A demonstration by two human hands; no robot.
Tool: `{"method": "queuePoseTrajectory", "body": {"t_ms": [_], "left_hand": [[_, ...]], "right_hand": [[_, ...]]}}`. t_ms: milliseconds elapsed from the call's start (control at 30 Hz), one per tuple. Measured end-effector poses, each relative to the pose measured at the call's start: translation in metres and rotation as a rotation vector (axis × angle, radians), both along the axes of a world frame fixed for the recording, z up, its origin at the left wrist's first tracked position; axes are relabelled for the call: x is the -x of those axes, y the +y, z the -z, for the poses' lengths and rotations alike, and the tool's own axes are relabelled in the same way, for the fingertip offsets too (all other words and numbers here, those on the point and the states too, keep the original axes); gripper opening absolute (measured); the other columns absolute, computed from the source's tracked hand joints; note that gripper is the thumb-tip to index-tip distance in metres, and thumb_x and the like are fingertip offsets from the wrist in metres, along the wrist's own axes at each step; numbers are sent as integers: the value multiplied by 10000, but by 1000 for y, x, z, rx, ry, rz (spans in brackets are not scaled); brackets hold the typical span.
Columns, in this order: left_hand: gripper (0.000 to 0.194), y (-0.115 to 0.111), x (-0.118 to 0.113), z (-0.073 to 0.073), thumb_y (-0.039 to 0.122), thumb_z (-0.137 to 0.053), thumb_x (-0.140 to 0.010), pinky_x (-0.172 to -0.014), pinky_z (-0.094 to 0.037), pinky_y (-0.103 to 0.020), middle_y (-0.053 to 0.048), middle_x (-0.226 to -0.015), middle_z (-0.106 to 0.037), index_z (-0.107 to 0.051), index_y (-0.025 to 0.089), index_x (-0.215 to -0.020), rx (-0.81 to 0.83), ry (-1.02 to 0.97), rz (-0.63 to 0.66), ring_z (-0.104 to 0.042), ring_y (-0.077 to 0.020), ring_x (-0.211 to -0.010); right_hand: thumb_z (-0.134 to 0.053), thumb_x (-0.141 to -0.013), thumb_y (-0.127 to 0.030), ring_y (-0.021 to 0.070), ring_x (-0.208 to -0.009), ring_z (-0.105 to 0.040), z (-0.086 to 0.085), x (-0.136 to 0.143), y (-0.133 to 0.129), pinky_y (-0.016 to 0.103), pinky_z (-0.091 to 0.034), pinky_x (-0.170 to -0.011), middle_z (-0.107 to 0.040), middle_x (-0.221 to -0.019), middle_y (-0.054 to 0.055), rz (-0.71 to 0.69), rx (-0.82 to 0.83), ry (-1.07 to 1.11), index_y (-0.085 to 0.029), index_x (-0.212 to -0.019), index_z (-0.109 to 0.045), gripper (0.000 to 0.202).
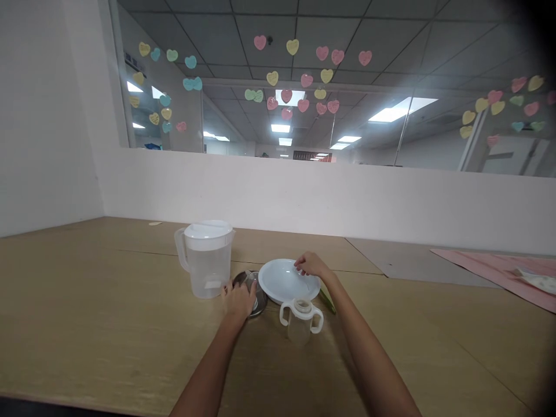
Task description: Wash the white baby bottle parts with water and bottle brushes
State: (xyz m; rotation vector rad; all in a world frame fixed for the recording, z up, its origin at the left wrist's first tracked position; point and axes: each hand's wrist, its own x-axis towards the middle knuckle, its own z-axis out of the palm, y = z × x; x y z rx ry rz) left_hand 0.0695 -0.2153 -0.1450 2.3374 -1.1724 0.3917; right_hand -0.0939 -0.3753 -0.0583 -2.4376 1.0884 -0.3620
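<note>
My left hand (240, 298) rests with fingers spread over a dark round metal dish (262, 302), on which a clear object (249, 279) lies partly hidden. Pinched fingers of my right hand (310, 264) are over the back right of a white bowl (282, 281); what they hold, if anything, is too small to make out. A clear cup with two white handles (300, 321) stands open-topped in front of the bowl. Left of my left hand is a lidded translucent pitcher (208, 260). Something long and green (327, 301) lies right of the bowl.
The wooden table (108, 313) runs back to a white wall with a window above. A grey mat (417, 263) and a pink cloth (490, 271) with a white patterned item (538, 282) lie at the back right.
</note>
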Motion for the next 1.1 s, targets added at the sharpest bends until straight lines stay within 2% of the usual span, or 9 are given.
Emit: {"method": "queuePoseTrajectory", "body": {"t_ms": [267, 367, 467, 600, 700, 833, 933, 1000, 1100], "left_hand": [[566, 4, 4, -11, 462, -268, -831, -889, -272, -478, -177, -834, -642, -671, 86, -701, -2, 2, -5, -475, -327, -1031], [490, 6, 4, -18, 407, -287, -835, -846, -323, -467, -155, -873, -639, -667, 101, -788, 64, -41, -27, -519, -304, -949], [405, 8, 2, -22, 331, -308, -832, -831, -369, -431, -126, -985, -617, -646, 119, -897, 200, -50, 14, -530, -277, -926], [382, 8, 4, -26, 275, -335, -830, -915, -374, -345, -126, -1160, -520, -543, 98, -1097, 483, -13, 164, -468, -232, -1076], [387, 8, 13, -27, 270, -341, -842, -962, -355, -324, -105, -1231, -462, -461, 131, -1183, 599, 10, 356, -420, -195, -1149], [390, 8, 25, -26, 261, -364, -842, -986, -342, -327, -81, -1260, -436, -404, 175, -1220, 583, 13, 616, -394, -175, -1179], [416, 6, 30, -22, 270, -376, -839, -987, -337, -347, -99, -1278, -409, -358, 168, -1242, 549, 39, 685, -374, -183, -1193], [431, 5, 32, -20, 272, -378, -838, -983, -335, -356, -109, -1276, -406, -335, 163, -1253, 503, 49, 721, -373, -186, -1191], [424, 6, 37, -21, 260, -369, -841, -989, -323, -355, -110, -1261, -421, -336, 157, -1251, 444, 61, 796, -375, -184, -1184]], "right_hand": [[-494, -676, -85, 93, -549, -582, -22, 11, 12, 160, -398, -492, -671, -771, 71, -39, 80, -80, -90, -835, -675, 240], [-501, -686, -101, 100, -546, -577, -28, 14, 17, 177, -407, -532, -671, -746, 67, -44, 149, -99, -99, -819, -685, 226], [-500, -704, -117, 108, -576, -586, -34, 15, 23, 185, -413, -572, -672, -762, 63, -47, 204, -127, -107, -836, -686, 228], [-487, -717, -119, 118, -638, -598, -40, 15, 33, 191, -418, -618, -671, -803, 60, -48, 228, -175, -121, -851, -685, 239], [-480, -743, -158, 118, -629, -589, -41, 10, 42, 202, -426, -618, -666, -770, 61, -101, 201, -249, -105, -882, -676, 246], [-492, -775, -280, 113, -616, -576, -44, 5, 57, 209, -447, -568, -658, -803, 71, -268, -19, -362, -89, -978, -637, 314], [-518, -767, -329, 99, -621, -567, -49, 7, 68, 202, -452, -562, -650, -864, 70, -351, -144, -419, -111, -1029, -612, 353], [-533, -754, -330, 93, -608, -554, -52, 9, 75, 194, -445, -558, -651, -818, 56, -411, -142, -396, -123, -979, -634, 321], [-550, -723, -278, 87, -557, -527, -54, 10, 81, 180, -418, -526, -630, -661, 30, -444, -49, -318, -119, -838, -673, 231]]}}
